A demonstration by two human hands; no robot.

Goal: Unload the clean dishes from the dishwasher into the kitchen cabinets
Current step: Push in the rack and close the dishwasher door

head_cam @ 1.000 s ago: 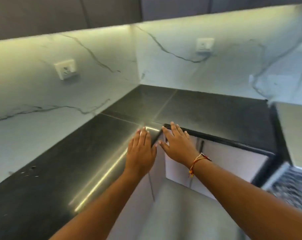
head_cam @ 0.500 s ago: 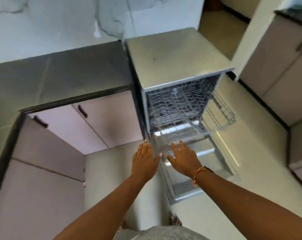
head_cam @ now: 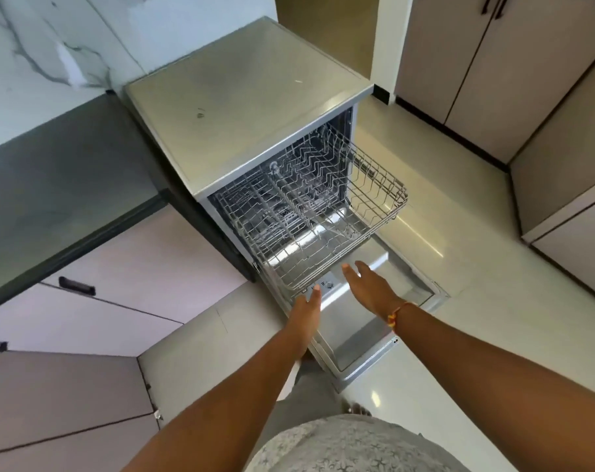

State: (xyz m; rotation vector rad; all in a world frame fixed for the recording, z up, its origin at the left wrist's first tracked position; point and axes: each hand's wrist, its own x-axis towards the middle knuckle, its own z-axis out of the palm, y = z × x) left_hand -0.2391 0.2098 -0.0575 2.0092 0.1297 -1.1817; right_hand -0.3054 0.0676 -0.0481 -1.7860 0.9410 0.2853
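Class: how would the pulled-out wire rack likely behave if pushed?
The wire rack looks empty, so probably light. Its crossed-wire grid suggests stiff, not floppy. Hanging level from the dishwasher, it likely slides rather than tips.

Light: bright and even across your view; where it comes from cannot be told.
Glare: white streak on the floor right of the rack; bright patches on the door under the wires.
Shadows: soft; dark band under the counter edge.
Blur: your left hand and right hand look slightly soft; the wall is smeared at top left.
Distortion: cabinets lean at the right edge; your forearms swell toward the bottom.
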